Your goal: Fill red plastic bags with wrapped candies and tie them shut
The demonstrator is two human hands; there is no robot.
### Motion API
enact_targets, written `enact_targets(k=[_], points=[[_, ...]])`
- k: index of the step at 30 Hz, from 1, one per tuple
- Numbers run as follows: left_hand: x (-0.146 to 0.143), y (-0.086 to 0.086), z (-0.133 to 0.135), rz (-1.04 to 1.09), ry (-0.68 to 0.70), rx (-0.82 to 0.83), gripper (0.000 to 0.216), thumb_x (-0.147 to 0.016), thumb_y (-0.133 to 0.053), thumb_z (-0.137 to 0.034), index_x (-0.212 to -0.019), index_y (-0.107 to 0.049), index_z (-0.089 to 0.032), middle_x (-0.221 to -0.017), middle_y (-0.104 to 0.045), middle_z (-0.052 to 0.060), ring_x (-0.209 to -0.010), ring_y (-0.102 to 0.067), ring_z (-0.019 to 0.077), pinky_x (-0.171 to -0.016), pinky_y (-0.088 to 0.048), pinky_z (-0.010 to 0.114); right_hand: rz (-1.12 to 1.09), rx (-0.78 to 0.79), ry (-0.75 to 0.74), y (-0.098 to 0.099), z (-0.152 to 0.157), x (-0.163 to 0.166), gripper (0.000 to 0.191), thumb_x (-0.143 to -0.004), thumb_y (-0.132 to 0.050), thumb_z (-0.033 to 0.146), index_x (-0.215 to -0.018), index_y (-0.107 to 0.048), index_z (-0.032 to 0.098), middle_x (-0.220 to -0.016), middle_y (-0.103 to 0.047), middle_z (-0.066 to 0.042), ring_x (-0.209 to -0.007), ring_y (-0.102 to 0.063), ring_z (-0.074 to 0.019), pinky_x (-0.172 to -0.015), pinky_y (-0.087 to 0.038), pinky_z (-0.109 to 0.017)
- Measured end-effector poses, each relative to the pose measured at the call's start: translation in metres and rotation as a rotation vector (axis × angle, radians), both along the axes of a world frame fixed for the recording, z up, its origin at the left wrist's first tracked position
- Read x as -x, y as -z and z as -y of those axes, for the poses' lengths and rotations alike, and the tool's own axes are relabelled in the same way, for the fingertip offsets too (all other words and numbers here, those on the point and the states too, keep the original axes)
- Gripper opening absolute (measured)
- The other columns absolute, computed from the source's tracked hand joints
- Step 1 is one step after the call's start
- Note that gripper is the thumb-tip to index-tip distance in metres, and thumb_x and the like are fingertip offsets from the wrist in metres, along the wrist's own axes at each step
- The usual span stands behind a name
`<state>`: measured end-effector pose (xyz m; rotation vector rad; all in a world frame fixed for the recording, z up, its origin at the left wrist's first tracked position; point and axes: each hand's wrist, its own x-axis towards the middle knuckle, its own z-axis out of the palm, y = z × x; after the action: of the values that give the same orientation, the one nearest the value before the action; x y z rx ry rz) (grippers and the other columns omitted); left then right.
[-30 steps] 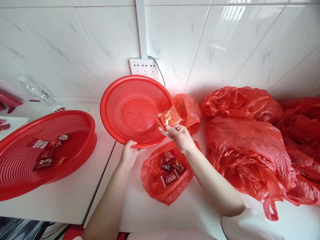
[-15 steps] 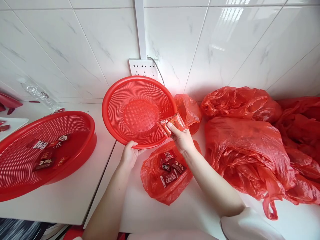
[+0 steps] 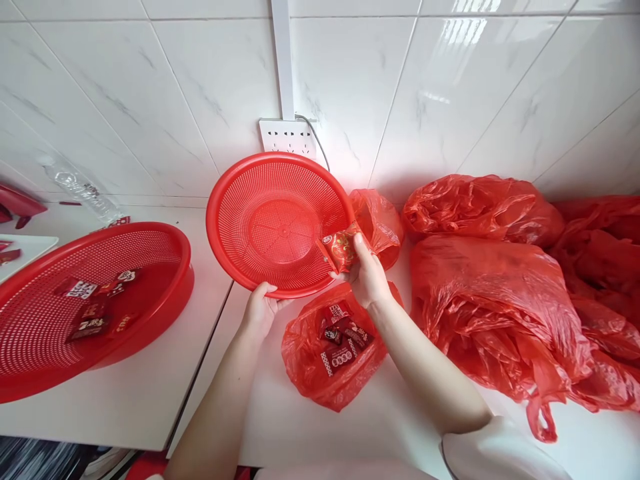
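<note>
My left hand (image 3: 261, 308) grips the near rim of a round red plastic colander (image 3: 283, 230), thumb over the edge and fingers beneath. The colander is tilted toward me and nothing lies in it. My right hand (image 3: 367, 273) holds a small shiny red and gold snack packet (image 3: 341, 248) between thumb and fingers, over the colander's right rim. Below, between my forearms, an open red plastic bag (image 3: 305, 363) contains several dark red wrapped packets (image 3: 345, 337). Behind my right hand stands another red plastic bag (image 3: 380, 227).
At left a second red colander (image 3: 165, 250) holds several wrapped packets (image 3: 90, 313). A clear plastic bottle (image 3: 85, 193) lies behind it, beside a white tray (image 3: 37, 250). Heaped red plastic bags (image 3: 500, 300) fill the right side. A socket strip (image 3: 287, 137) is against the tiled wall.
My right hand has turned the packet, so its patterned face shows more and my thumb now lies along its right edge. The left hand and colander have hardly moved.
</note>
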<state>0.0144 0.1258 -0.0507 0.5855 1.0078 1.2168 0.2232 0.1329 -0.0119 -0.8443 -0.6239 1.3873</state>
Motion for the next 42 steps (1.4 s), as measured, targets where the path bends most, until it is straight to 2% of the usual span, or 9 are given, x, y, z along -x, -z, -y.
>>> enact_targets(k=[10, 15, 18, 21, 27, 29, 32, 37, 42], points=[[0.001, 0.001, 0.000, 0.006, 0.008, -0.004, 0.011, -0.068, -0.059, -0.019, -0.079, -0.061, -0.016, -0.095, -0.068, 0.006, -0.093, -0.064, 0.0231, -0.082, -0.056, 0.040, 0.012, 0.023, 0.082, 0.003, -0.004, 0.002, 0.042, -0.076, -0.068, 0.057, -0.098, -0.069, 0.022, -0.089, -0.073, -0.003, -0.074, -0.067, -0.0179, -0.062, -0.057, -0.030], [0.000, 0.002, -0.001, 0.002, -0.012, 0.014, 0.008, -0.065, -0.060, -0.019, -0.072, -0.058, -0.016, -0.090, -0.068, 0.006, -0.087, -0.064, 0.0217, -0.078, -0.057, 0.039, 0.090, -0.075, -0.075, 0.004, -0.003, -0.008, 0.044, -0.070, -0.079, 0.038, -0.108, -0.060, 0.029, -0.089, -0.070, 0.004, -0.072, -0.066, -0.0119, -0.068, -0.054, -0.026], [0.000, 0.002, -0.002, 0.004, -0.008, 0.007, 0.009, -0.065, -0.060, -0.020, -0.072, -0.057, -0.015, -0.093, -0.069, 0.008, -0.091, -0.065, 0.0243, -0.081, -0.056, 0.042, 0.334, -0.164, -0.162, -0.001, -0.001, -0.019, 0.037, -0.070, -0.079, 0.038, -0.099, -0.061, 0.024, -0.088, -0.069, 0.002, -0.075, -0.064, -0.0115, -0.073, -0.052, -0.026], [-0.001, 0.002, -0.002, 0.002, 0.002, 0.009, 0.010, -0.066, -0.059, -0.020, -0.074, -0.059, -0.014, -0.096, -0.069, 0.010, -0.094, -0.065, 0.0259, -0.081, -0.056, 0.042, 0.624, -0.256, -0.340, -0.011, 0.004, -0.030, 0.033, -0.075, -0.074, 0.043, -0.095, -0.064, 0.019, -0.088, -0.069, -0.001, -0.076, -0.064, -0.0136, -0.074, -0.051, -0.026], [-0.001, 0.000, -0.002, -0.010, -0.022, 0.001, 0.015, -0.067, -0.057, -0.018, -0.081, -0.062, -0.014, -0.095, -0.069, 0.008, -0.087, -0.066, 0.0223, -0.074, -0.059, 0.038, 1.179, -0.355, -0.927, -0.022, 0.015, -0.047, 0.037, -0.075, -0.074, 0.037, -0.108, -0.067, 0.022, -0.099, -0.071, -0.003, -0.088, -0.066, -0.0190, -0.079, -0.050, -0.028], [-0.001, 0.000, -0.002, -0.002, -0.027, 0.007, 0.018, -0.067, -0.057, -0.017, -0.083, -0.062, -0.014, -0.094, -0.069, 0.008, -0.085, -0.066, 0.0212, -0.073, -0.059, 0.038, 1.354, -0.289, -0.842, -0.022, 0.016, -0.052, 0.031, -0.080, -0.068, 0.033, -0.109, -0.067, 0.021, -0.097, -0.072, -0.005, -0.086, -0.067, -0.0194, -0.077, -0.050, -0.028], [0.000, 0.000, -0.003, 0.017, -0.033, 0.007, 0.017, -0.067, -0.057, -0.016, -0.083, -0.062, -0.014, -0.091, -0.069, 0.007, -0.082, -0.066, 0.0202, -0.071, -0.059, 0.036, 1.485, -0.251, -0.531, -0.022, 0.015, -0.059, 0.032, -0.088, -0.056, 0.026, -0.119, -0.061, 0.022, -0.087, -0.072, -0.004, -0.079, -0.067, -0.0176, -0.076, -0.050, -0.029], [0.001, -0.001, 0.000, 0.118, -0.003, 0.025, 0.017, -0.069, -0.055, -0.014, -0.084, -0.063, -0.014, -0.086, -0.070, 0.005, -0.075, -0.067, 0.0177, -0.064, -0.059, 0.030, 1.499, -0.371, -0.300, -0.019, 0.012, -0.061, 0.073, -0.082, -0.063, 0.018, -0.146, -0.031, 0.032, -0.103, -0.070, -0.002, -0.082, -0.068, -0.0158, -0.085, -0.050, -0.030], [0.003, -0.001, 0.007, 0.054, 0.245, -0.048, 0.024, -0.076, -0.052, -0.023, -0.090, -0.065, -0.008, -0.084, -0.073, 0.014, -0.077, -0.071, 0.0246, -0.066, -0.057, 0.031, 1.589, -0.494, -0.011, -0.018, 0.010, -0.055, 0.045, -0.080, -0.067, 0.026, -0.122, -0.052, 0.024, -0.115, -0.063, -0.009, -0.097, -0.066, -0.0243, -0.086, -0.051, -0.036]])
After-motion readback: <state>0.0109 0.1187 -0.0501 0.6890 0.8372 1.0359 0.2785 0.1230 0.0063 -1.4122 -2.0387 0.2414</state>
